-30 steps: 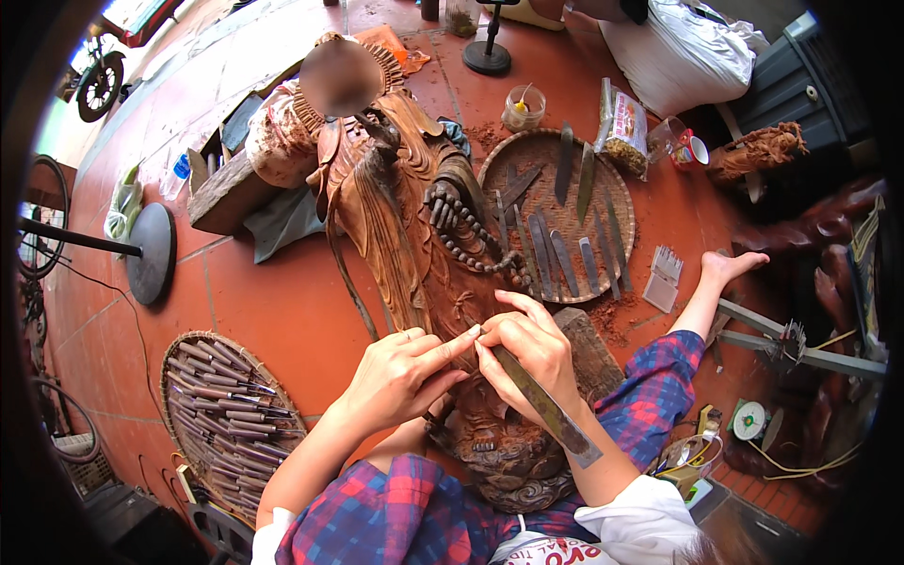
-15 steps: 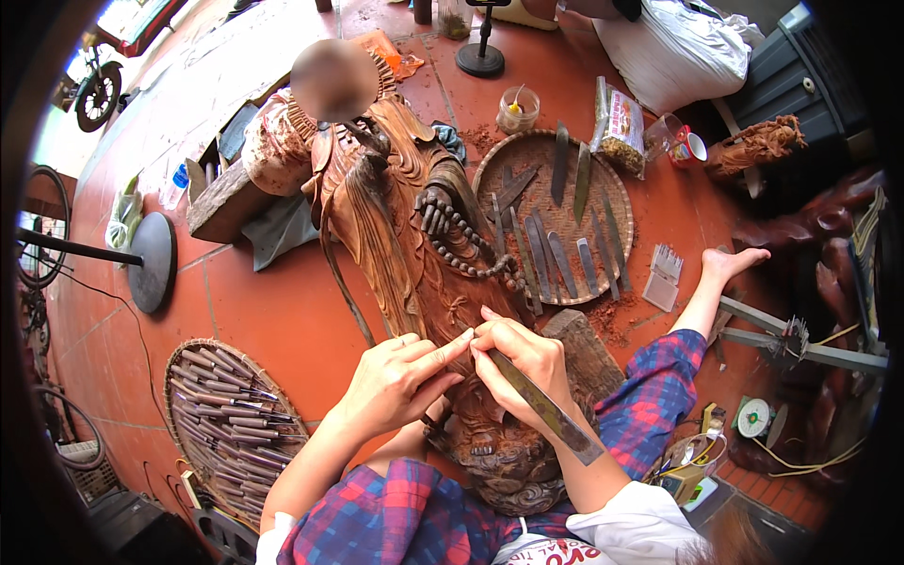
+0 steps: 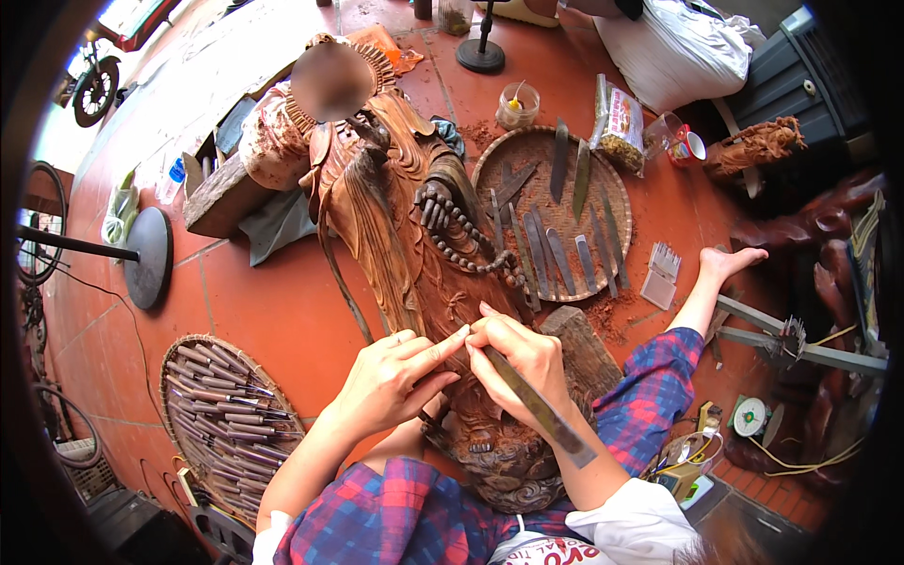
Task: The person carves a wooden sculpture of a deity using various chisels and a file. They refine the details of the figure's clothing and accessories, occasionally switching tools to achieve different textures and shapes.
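Note:
A carved wooden statue [image 3: 391, 245] in a flowing robe, with a string of carved beads [image 3: 471, 250], lies tilted away from me between my legs. My right hand [image 3: 518, 363] is closed around a flat metal carving blade [image 3: 539, 405], whose broad end points back along my forearm. Its working tip is hidden under my fingers at the statue's lower robe. My left hand [image 3: 400, 377] rests beside it on the robe. The left index finger stretches out to touch the right hand's fingertips, and the left thumb stands apart from it.
Several flat blades lie on a round woven tray [image 3: 490, 160] beyond my right hand. At left, a basket [image 3: 174, 377] holds many wood-handled chisels. Wooden blocks [image 3: 226, 200] prop the statue. A clear plastic case [image 3: 662, 273], metal bars [image 3: 753, 330] and a dial scale [image 3: 750, 416] lie right.
The whole view has shifted slightly. Both hands stay together at the same spot on the statue, and the blade's broad end has moved a little to the left in the picture.

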The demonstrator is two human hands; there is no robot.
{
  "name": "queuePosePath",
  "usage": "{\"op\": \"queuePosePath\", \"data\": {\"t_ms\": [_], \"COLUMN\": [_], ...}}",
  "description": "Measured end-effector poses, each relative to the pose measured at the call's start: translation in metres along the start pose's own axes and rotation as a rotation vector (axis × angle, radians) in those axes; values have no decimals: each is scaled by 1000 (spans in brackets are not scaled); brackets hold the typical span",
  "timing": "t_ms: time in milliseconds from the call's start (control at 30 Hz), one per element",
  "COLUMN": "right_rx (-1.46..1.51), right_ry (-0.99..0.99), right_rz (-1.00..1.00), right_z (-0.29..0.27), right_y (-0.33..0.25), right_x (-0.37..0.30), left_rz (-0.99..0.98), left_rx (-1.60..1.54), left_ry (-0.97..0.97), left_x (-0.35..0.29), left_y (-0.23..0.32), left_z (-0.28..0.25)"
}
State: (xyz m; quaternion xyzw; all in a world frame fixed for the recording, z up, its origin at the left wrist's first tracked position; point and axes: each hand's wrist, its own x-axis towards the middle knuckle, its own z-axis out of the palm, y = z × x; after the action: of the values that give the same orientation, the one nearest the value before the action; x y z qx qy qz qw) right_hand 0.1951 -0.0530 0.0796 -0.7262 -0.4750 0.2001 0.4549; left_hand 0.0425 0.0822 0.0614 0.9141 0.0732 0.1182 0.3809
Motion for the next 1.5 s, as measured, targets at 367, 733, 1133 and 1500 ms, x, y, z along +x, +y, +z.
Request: {"op": "queuePosePath", "data": {"t_ms": [367,733,1133,1500], "right_rx": [28,37,10,32], "right_ry": [-27,7,-20,3], "right_rz": [38,94,87,82], "right_z": [-3,-2,-1,0], "right_y": [0,-4,-5,-4], "right_x": [0,-1,0,-1], "left_rz": [-9,0,15,24], "left_rx": [21,32,11,19], "left_ry": [-27,-51,3,16], "left_x": [0,1,-1,0], "left_y": [1,-1,-3,-3], "left_z": [-2,-2,0,2]}}
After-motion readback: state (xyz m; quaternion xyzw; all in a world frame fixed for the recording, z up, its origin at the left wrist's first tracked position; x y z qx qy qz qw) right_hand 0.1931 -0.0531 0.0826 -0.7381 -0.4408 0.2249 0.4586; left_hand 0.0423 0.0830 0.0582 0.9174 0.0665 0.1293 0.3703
